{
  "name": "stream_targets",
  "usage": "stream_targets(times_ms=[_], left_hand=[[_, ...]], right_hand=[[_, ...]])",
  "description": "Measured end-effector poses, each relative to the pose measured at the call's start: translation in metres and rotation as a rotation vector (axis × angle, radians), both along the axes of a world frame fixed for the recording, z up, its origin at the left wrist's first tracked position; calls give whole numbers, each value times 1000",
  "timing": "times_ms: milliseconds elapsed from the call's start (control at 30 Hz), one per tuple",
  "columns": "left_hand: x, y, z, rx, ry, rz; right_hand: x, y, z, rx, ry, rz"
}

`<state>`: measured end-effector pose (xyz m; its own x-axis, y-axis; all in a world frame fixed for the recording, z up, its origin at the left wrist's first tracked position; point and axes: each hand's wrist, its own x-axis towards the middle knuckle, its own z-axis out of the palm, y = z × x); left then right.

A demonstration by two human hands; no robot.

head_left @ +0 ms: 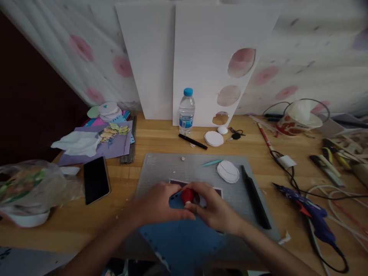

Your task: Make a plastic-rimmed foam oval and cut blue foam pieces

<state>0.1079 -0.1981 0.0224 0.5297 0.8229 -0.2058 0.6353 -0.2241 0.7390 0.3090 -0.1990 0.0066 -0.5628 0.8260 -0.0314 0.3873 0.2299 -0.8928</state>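
Note:
My left hand is closed on a blue dotted sheet, which hangs over the front edge of the cutting mat, its lower part blurred. Between the fingers of my right hand is a small red rounded object with a pale tip; its kind is unclear. The two hands nearly meet over the grey cutting mat. Behind them, a dark, pale-edged flat piece lies on the mat, largely covered. A white round disc rests beyond my right hand, near a teal slim tool.
A long black tool lies along the mat's right side, with a blue glue gun and cables farther right. A phone and bagged food bowl stand left. Behind the mat are a water bottle and black pen.

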Motion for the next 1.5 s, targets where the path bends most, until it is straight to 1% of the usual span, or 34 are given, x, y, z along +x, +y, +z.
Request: stream_targets(times_ms=[133,233,367,467,600,733,867,967,1100,1300,1400,1500], left_hand=[[-7,-8,0,-189,84,87],[-15,-14,-3,-263,54,124],[-23,-19,-3,-307,25,209],[-25,-21,-3,-327,16,228],[-21,-24,-5,-312,5,189],[-15,-24,-5,-207,56,154],[-12,-24,-4,-151,82,131],[-12,-24,-4,-123,41,126],[-11,-23,-2,-146,-27,106],[-11,-20,-4,-162,-146,85],[-10,-20,-5,-154,-125,102],[-9,-20,-5,-139,-83,129]], right_hand=[[6,-2,0,-89,108,-18],[12,-4,-2,-121,85,-41],[15,-6,-5,-28,-44,17],[16,-7,-3,43,-28,30],[13,-9,4,118,-45,77],[8,-11,6,170,-136,98],[8,-11,9,192,-167,100],[10,-9,13,120,-114,147],[11,-4,18,-23,-12,199],[11,-4,14,-148,121,153],[10,-5,9,-225,162,97],[8,-6,4,-266,195,77]])
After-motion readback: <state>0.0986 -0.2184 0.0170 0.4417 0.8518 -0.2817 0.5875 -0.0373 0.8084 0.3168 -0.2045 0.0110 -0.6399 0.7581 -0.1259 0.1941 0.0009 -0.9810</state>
